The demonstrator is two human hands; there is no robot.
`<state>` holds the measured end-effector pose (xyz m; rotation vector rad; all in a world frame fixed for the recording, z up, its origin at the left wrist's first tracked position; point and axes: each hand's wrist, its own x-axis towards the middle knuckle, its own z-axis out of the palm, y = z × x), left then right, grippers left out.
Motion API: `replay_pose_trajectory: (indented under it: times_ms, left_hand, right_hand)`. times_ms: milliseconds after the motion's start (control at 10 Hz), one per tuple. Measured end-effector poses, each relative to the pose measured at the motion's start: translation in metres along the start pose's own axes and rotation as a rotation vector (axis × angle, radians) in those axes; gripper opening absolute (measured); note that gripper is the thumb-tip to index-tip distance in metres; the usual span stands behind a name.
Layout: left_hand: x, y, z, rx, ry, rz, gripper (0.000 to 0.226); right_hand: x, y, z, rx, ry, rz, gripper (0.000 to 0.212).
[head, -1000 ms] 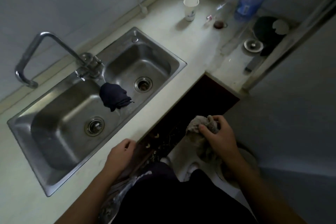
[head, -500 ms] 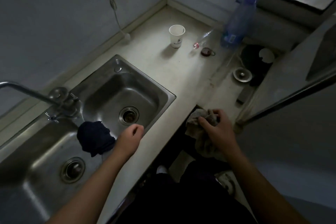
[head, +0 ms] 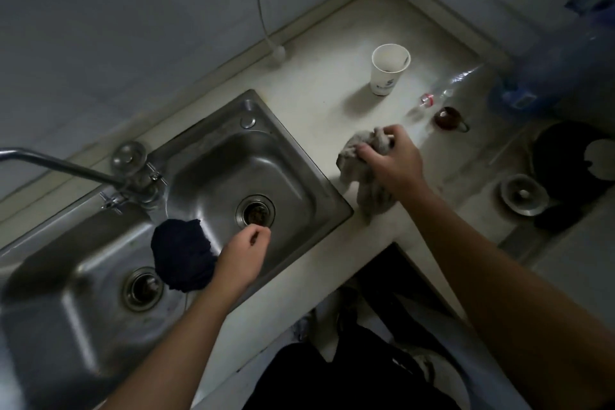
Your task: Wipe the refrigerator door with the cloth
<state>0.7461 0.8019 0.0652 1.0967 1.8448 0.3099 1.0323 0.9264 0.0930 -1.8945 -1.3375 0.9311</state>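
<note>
Dim kitchen tabletop (head: pixel 319 83): cloth (head: pixel 357 150) bunched in right hand (head: pixel 394 163)'s grip, just raised from below the edge, sink (head: pixel 206 176) to that hand's left. Left hand (head: pixel 241 260), loosely curled, seemingly empty, now over basin. Refrigerator door unseen; wiping pending.

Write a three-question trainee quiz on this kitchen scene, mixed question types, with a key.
1. True or false: the right hand grips the grey cloth.
2. Where is the dark cloth? A: draped at the sink; B: on the floor; C: on the windowsill.
3. Fill in: the paper cup stands ____ on the counter.
Key: 1 true; 2 A; 3 upright.
</note>
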Motion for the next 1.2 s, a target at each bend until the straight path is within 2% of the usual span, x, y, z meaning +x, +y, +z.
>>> replay_pose_trajectory:
  times_ms: [100, 200, 300, 400, 500, 700, 900, 1100, 1200]
  left_hand:
    - [0.008, 0.004, 0.004, -0.001, 0.016, -0.041, 0.022]
    - [0.011, 0.008, 0.004, -0.010, 0.035, -0.061, 0.022]
    - [0.012, 0.016, 0.004, -0.015, 0.040, -0.074, 0.023]
    - [0.014, 0.019, 0.005, -0.010, 0.048, -0.082, 0.024]
    - [0.016, 0.016, 0.008, -0.003, 0.031, -0.099, 0.024]
    - [0.005, 0.001, 0.014, -0.015, 0.054, -0.150, 0.029]
    - [-0.025, -0.012, 0.011, -0.052, 0.133, -0.165, 0.027]
    - [-0.055, -0.035, 0.004, -0.062, 0.144, -0.132, 0.029]
    - [-0.059, -0.036, 0.002, -0.063, 0.137, -0.118, 0.035]
  right_hand:
    - [0.037, -0.004, 0.014, 0.032, 0.017, -0.008, 0.041]
    - [0.053, 0.005, 0.020, -0.073, -0.091, -0.003, 0.049]
    - [0.041, 0.020, 0.012, -0.211, -0.130, -0.041, 0.054]
    - [0.018, 0.032, 0.004, -0.281, -0.043, -0.206, 0.049]
    - [0.011, 0.042, 0.010, -0.316, -0.113, -0.282, 0.043]
    - [0.017, 0.049, 0.026, -0.365, -0.216, -0.235, 0.047]
    - [0.025, 0.040, 0.013, -0.214, -0.342, -0.104, 0.056]
    - [0.015, 0.036, 0.009, -0.281, -0.432, -0.096, 0.063]
    - [0.005, 0.026, -0.002, -0.249, -0.372, -0.064, 0.053]
